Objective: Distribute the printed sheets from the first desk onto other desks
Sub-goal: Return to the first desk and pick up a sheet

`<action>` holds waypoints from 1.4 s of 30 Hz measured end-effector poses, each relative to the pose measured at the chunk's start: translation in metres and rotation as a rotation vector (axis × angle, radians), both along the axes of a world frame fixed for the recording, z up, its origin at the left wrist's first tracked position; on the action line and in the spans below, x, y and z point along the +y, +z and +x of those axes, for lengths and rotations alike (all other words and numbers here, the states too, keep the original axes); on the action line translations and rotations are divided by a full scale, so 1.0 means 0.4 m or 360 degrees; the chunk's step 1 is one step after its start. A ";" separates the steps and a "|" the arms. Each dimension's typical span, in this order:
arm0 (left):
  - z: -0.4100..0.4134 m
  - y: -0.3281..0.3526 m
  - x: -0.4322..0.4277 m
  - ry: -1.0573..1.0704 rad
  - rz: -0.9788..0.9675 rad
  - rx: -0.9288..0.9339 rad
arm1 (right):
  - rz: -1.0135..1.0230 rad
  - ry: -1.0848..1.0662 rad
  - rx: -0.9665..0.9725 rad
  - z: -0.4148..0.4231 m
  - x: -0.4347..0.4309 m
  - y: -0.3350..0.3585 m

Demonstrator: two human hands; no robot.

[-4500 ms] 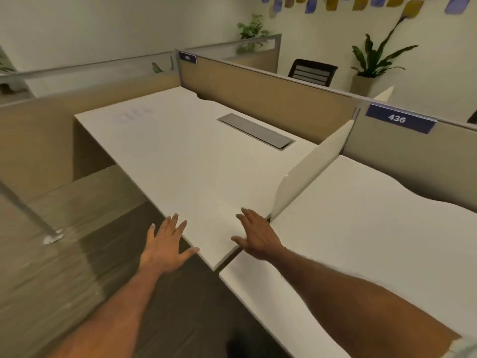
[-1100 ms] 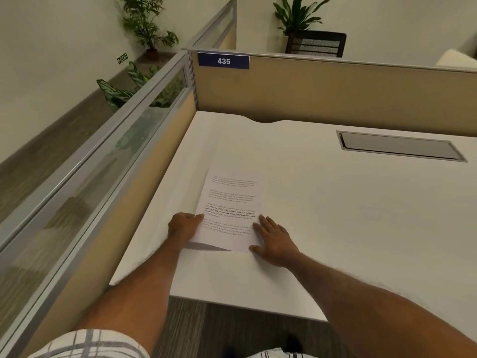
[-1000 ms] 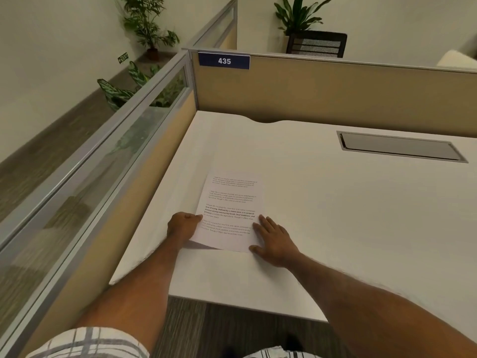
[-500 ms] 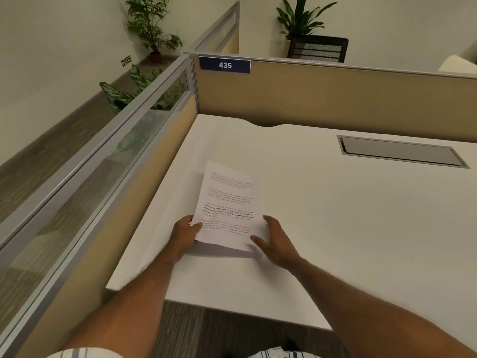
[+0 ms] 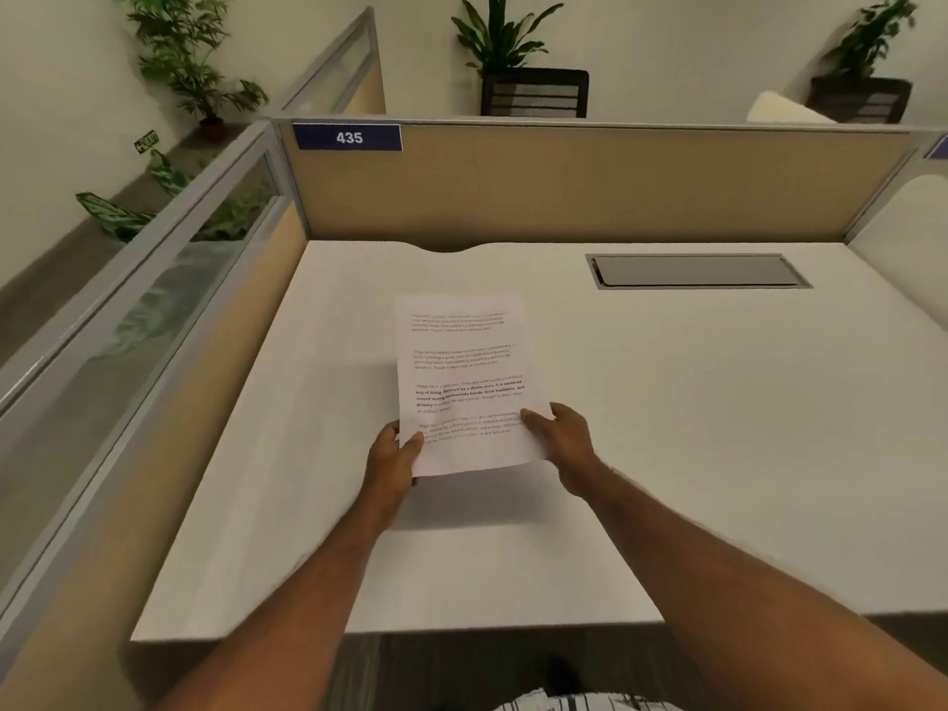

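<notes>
The printed sheets (image 5: 464, 372), white paper with several blocks of text, hang in the air above the white desk (image 5: 667, 428) of cubicle 435 and cast a shadow on it. My left hand (image 5: 392, 461) pinches their lower left corner, thumb on top. My right hand (image 5: 561, 438) pinches the lower right edge, thumb over the text. Whether it is one sheet or a stack cannot be told.
A grey cable hatch (image 5: 695, 270) lies flush in the desk at the back right. Tan partitions (image 5: 590, 182) with a blue 435 label (image 5: 349, 137) close the back, a glass-topped partition (image 5: 154, 300) the left. Potted plants and black chairs stand beyond.
The sheets lay flat on the desk under both hands a second ago; both hands have since taken hold of them and lifted them off the surface.
</notes>
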State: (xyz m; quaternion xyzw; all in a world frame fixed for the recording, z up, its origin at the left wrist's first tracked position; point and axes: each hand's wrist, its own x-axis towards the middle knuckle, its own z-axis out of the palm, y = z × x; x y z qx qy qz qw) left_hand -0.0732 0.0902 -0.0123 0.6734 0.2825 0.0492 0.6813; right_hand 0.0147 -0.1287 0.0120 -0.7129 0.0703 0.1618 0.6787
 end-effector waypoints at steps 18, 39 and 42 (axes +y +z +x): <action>0.204 -0.014 -0.446 -0.0178 0.0227 0.0043 | -0.0283 -0.0154 -0.0147 0.126 -0.530 -0.045; 0.256 -0.062 -0.587 -0.0199 0.0819 0.0241 | -0.1460 0.0587 -0.0801 0.195 -0.714 -0.175; 0.247 -0.063 -0.580 -0.0287 0.0989 0.0203 | -0.1578 0.0735 -0.0830 0.196 -0.717 -0.192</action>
